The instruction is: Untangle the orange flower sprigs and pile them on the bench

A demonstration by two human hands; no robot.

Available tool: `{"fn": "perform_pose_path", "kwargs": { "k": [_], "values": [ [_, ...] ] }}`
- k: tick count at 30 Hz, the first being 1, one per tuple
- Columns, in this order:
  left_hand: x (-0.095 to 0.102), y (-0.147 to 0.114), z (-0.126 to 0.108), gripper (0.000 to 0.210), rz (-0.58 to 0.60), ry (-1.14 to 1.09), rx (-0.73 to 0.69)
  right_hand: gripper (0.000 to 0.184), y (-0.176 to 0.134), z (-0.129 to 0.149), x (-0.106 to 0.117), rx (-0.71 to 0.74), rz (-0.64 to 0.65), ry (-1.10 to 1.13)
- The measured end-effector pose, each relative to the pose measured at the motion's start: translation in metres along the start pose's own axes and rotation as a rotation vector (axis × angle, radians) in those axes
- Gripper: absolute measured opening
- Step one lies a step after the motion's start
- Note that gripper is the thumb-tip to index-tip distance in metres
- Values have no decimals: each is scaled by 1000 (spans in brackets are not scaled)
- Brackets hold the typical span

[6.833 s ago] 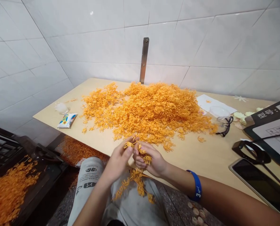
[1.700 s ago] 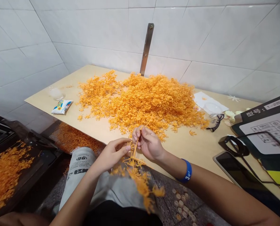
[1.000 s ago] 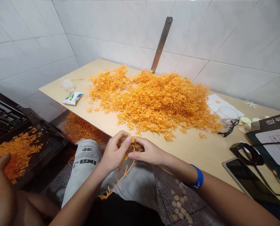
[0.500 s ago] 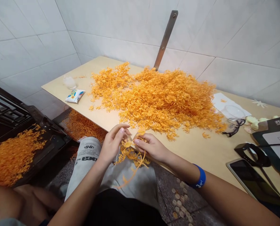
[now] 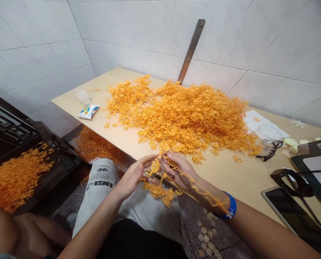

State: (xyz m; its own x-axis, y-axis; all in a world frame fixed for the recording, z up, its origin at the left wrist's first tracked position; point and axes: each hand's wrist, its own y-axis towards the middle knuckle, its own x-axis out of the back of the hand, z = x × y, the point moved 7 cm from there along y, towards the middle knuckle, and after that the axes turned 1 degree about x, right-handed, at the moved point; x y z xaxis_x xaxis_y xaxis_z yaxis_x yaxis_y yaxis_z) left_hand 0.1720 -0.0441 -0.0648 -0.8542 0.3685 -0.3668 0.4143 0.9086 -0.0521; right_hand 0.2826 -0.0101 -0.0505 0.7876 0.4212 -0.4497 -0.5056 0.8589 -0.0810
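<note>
orange sprig (image 5: 164, 194) in right hand (image 5: 186, 167)

Orange sprigs (image 5: 195, 118) look plastic, wall strip (image 5: 191, 52) metal.

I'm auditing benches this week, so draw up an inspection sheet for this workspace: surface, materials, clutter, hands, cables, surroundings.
Surface: pale table, its middle covered.
Materials: orange pile on the table; orange strands at the hands, hanging over the lap.
Clutter: packet at left; paper, glasses and phone at right.
Hands: right hand pinches the strands; left hand is against them, grip unclear.
Cables: black cord crosses near the phone.
Surroundings: tiled wall; metal strip by it; orange heap below the table; another person's limb, lower left.
</note>
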Motion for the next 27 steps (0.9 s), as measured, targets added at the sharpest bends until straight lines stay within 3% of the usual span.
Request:
{"fn": "perform_pose_path", "kwargs": {
  "k": [6, 12, 15, 17, 19, 21, 24, 27],
  "values": [
    [14, -8, -18, 52, -226, 271, -91, 23, -3, -6, 2, -140, -67, 128],
    [1, -12, -44, 60, -395, 594, -363, 23, -5, -11, -4, -145, -4, 128],
    [6, -14, -48, 26, -601, 680, -377, 21, -5, -19, -11, -188, 122, 160],
    [13, -14, -48, 17, -686, 627, -346, 25, -5, -22, -14, -184, 216, 123],
    [17, -9, -45, 21, -653, 524, -292, 31, -5, -22, -15, -159, 291, 33],
    [16, -1, -42, 26, -543, 423, -228, 38, -4, -22, -15, -141, 315, -50],
    [10, 6, -39, 32, -381, 357, -129, 49, -2, -19, -14, -91, 284, -86],
    [2, 10, -38, 33, -272, 368, -54, 49, 0, -11, -12, 23, 206, -227]
  ]
}}
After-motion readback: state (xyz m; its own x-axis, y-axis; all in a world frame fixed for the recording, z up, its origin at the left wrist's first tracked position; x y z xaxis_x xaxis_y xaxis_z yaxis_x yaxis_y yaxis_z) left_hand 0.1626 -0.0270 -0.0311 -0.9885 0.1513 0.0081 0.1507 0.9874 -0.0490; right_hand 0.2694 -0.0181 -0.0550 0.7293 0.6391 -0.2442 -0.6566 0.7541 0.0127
